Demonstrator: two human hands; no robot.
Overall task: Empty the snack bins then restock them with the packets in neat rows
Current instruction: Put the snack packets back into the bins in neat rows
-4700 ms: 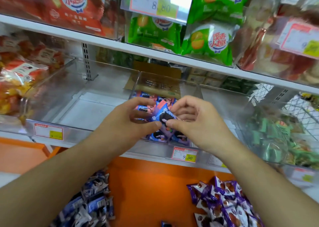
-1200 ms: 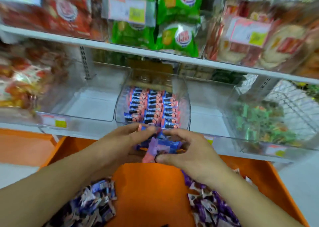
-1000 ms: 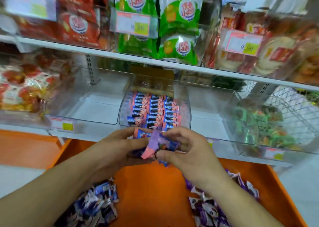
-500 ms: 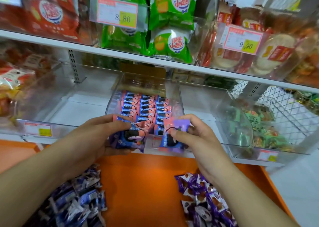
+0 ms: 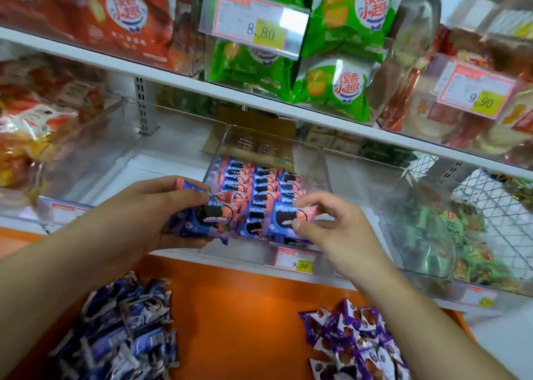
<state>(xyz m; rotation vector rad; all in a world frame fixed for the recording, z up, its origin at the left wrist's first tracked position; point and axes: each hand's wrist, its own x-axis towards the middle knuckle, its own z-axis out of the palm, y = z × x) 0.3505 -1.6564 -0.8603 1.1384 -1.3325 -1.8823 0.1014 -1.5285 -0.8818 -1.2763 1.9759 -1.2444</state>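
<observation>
A clear plastic snack bin [image 5: 320, 160] on the middle shelf holds blue-and-pink cookie packets [image 5: 259, 182] lined up in three rows. My left hand [image 5: 144, 215] grips a small stack of the same packets [image 5: 206, 218] at the bin's front left. My right hand [image 5: 326, 229] pinches one packet [image 5: 284, 216] between thumb and fingers at the front of the right-hand row.
An empty clear bin [image 5: 95, 154] stands to the left, another [image 5: 354, 183] to the right, then a bin of green packets [image 5: 427, 235]. On the orange surface [image 5: 245, 307] below lie a blue packet pile [image 5: 124, 330] and a purple packet pile [image 5: 354, 342]. Price tag [image 5: 294, 260] on the shelf edge.
Both hands have risen from above the orange surface to the bin's front. The right hand has carried one packet away from the left hand's stack into the right-hand row.
</observation>
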